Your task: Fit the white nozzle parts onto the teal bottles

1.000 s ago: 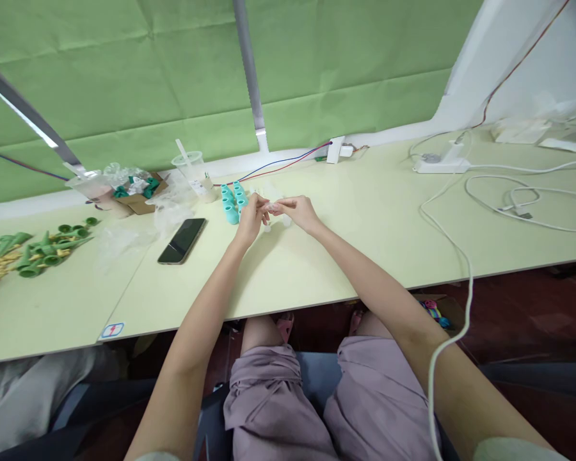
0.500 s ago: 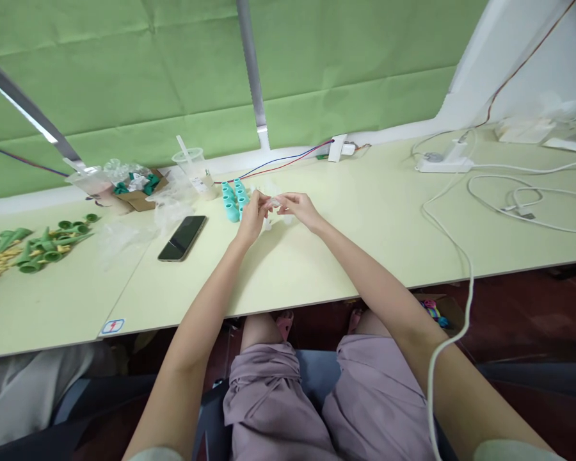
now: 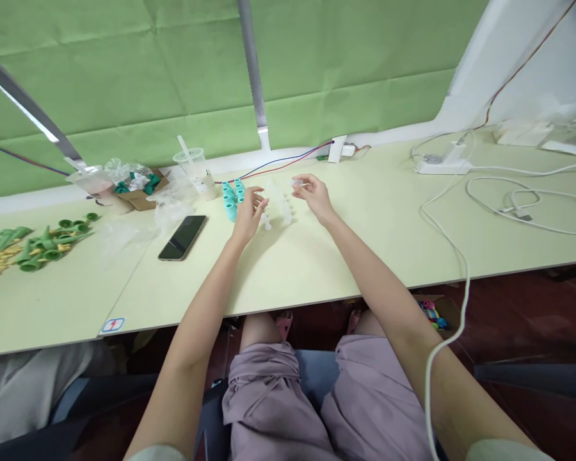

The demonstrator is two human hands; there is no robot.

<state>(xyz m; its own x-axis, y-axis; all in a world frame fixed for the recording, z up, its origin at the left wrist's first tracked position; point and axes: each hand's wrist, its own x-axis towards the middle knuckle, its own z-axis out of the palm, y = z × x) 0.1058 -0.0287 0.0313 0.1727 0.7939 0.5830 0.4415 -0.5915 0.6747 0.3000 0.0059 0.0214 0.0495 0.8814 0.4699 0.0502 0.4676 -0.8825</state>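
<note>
Head view: right hand pinches a small clear piece at the far side, left hand hangs spread beside the teal caps. Looks like assembling; next move likely needs a careful fingertip fit.

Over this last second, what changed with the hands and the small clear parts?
The hands, pinched together on one small clear piece before, have parted. The right hand moved up and away to the right, carrying the clear piece in its fingertips. The left hand let go and hangs open by the teal caps. Phone, cup and the clear parts on the table stayed put.
</note>
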